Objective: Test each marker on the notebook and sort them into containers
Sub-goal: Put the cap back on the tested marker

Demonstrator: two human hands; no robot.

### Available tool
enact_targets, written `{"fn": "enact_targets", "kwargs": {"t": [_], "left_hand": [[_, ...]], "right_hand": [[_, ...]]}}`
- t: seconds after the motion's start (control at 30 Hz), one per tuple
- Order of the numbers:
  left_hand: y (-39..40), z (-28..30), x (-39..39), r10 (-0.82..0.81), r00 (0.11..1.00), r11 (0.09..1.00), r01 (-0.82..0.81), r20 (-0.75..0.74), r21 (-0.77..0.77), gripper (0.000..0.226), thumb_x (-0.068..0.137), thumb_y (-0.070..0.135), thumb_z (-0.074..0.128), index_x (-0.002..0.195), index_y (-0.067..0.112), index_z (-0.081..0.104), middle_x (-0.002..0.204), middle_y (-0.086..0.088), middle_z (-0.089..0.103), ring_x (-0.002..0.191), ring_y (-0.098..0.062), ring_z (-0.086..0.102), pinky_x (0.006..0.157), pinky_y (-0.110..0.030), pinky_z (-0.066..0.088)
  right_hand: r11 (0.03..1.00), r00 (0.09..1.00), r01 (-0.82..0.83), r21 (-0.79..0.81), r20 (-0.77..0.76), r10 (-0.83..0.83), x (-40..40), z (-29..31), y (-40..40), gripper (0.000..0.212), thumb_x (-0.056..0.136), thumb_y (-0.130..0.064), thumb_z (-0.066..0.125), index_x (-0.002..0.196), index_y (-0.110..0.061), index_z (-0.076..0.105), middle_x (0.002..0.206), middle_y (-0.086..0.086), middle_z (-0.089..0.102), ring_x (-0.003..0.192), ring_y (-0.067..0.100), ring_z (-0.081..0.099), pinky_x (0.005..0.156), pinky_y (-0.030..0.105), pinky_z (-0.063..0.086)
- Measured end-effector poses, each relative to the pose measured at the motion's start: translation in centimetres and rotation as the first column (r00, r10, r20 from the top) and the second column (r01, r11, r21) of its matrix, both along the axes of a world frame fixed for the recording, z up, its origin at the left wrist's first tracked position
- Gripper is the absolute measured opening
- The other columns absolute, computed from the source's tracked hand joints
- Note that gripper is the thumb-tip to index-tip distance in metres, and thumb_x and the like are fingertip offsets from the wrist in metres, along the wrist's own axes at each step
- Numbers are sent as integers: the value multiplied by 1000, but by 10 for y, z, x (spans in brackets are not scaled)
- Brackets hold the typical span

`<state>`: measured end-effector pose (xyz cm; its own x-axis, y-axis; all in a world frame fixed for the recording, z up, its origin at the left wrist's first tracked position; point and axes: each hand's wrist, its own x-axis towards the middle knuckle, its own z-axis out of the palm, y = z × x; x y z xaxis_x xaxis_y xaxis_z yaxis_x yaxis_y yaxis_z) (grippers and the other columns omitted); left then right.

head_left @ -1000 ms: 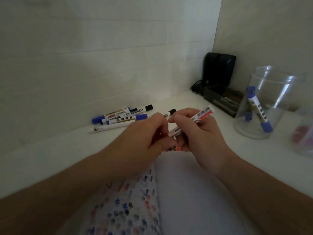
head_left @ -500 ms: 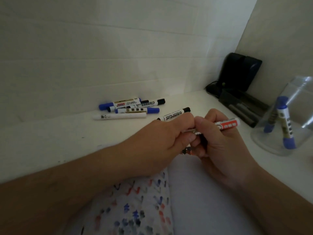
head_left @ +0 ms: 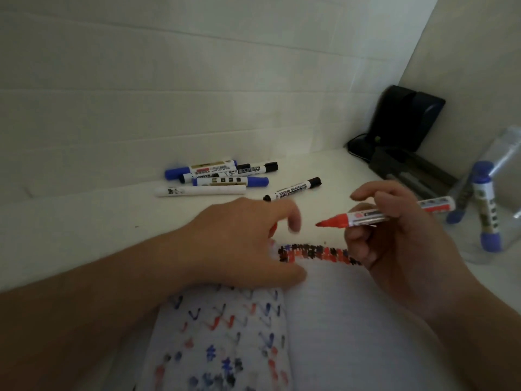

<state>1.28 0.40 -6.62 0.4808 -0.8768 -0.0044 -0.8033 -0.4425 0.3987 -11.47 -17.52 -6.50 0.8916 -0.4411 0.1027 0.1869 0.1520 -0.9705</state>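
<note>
Marker (head_left: pixel 366 217) in the right hand (head_left: pixel 394 244), red one, cap off, tip bare. Gripped around the barrel by curled fingers and thumb, pointing left and roughly level. Hangs just above the top edge of the notebook (head_left: pixel 338 320), not touching paper.

Left hand (head_left: pixel 242 244) low over the notebook's left page, palm down, fingers loosely bent and motion-blurred. Shows a speck of red between the fingers. Could be the cap, honestly can't tell, so can't say whether it's holding anything or just relaxed.

Notebook lying open on the white desk (head_left: pixel 84 221). Left page full of red, blue and black test marks, right page mostly bare apart from a scribble row (head_left: pixel 315 253) in red and black along its top edge, right under the marker tip.

Behind the hands, near the wall: pile of markers (head_left: pixel 220 176), blue caps and black caps plus an all-white one, lying side by side. Single black-capped marker (head_left: pixel 293 189) a bit apart from that pile, just past the left fingertips.

Far right: clear container (head_left: pixel 504 153) with two blue markers (head_left: pixel 485 204) leaning inside. Black gadget (head_left: pixel 403 125) tucked in the corner behind it.
</note>
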Motion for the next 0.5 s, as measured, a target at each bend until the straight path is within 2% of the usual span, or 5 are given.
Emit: {"fn": "enact_targets", "kwargs": {"t": [0.07,0.17,0.23,0.37,0.5], "left_hand": [[1,-4,0,-2,999,996,0,32,87,46,71,83,59,106,57,44,95,23,48,85,2,48,73,-29,46],[-3,-6,-1,18,999,993,-21,28,114,47,70,84,60,106,59,45,100,23,49,90,1,49,81,-31,50],[-6,-6,-2,28,999,991,-30,17,131,48,69,83,61,107,59,46,102,23,47,92,1,49,84,-32,50],[-8,-7,0,31,999,991,-33,21,127,48,66,84,61,105,59,45,101,22,48,90,0,49,82,-32,50],[-9,-8,1,34,999,990,-38,31,139,48,65,84,60,103,59,44,100,21,49,89,0,49,82,-33,50]], "right_hand": [[998,998,-18,-64,-68,13,-1,-1,-3,19,91,-14,61,72,-14,68,63,14,57,50,22,49,42,25,42],[914,984,-28,-405,-172,-46,-1,-3,2,25,89,-17,73,65,-21,65,61,9,63,50,20,54,44,23,43],[843,980,-27,-537,-181,-84,-2,-5,7,23,81,-17,77,64,-20,62,58,4,64,49,13,55,47,21,44],[764,968,-9,-645,-196,-154,0,-10,15,17,80,-15,78,70,-13,64,60,3,67,49,10,58,48,20,46],[795,950,11,-607,-241,-197,2,-14,15,20,84,-12,76,71,-6,63,59,7,69,48,14,61,49,21,48]]}}
